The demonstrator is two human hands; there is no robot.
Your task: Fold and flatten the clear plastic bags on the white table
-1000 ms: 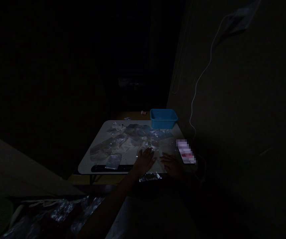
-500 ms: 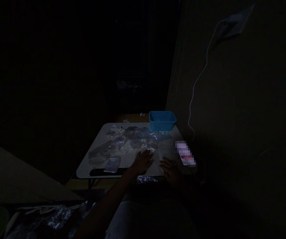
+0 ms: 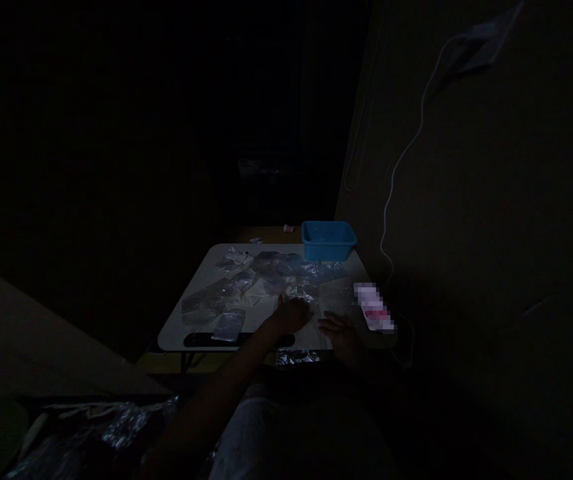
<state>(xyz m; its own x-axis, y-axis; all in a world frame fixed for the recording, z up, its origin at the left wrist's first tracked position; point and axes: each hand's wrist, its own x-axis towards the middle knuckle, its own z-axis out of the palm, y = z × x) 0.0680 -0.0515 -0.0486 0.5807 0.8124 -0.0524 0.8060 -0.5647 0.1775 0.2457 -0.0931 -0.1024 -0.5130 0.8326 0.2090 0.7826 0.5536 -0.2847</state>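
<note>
My left hand (image 3: pixel 294 315) lies low over the white tabletop (image 3: pixel 171 339), palm down. Its thumb stands apart and its fingers point right, bent downward; the fingertips are dim. To its right, my right hand (image 3: pixel 341 335) rests near the front edge with fingers stretched out leftward, on or just above a clear plastic sheet or bag (image 3: pixel 334 297). No object shows in its grasp. Beyond my left hand spread several crumpled clear plastic bags (image 3: pixel 239 287). A small flat plastic packet (image 3: pixel 229 325) lies to the left, across a dark strip (image 3: pixel 199 340).
A blue basin (image 3: pixel 329 250) stands at the table's far right corner. A pixelated pink-and-white item (image 3: pixel 374 308) lies by the right edge. Behind the table is a small pink-and-white object (image 3: pixel 289 229). A white cable (image 3: pixel 394 173) hangs along the right wall. Shiny plastic (image 3: pixel 126 427) lies lower left.
My left hand has turned from flat and spread to a more bent pose pointing right, and moved slightly right. My right hand stays nearly in place. The view has shifted slightly.
</note>
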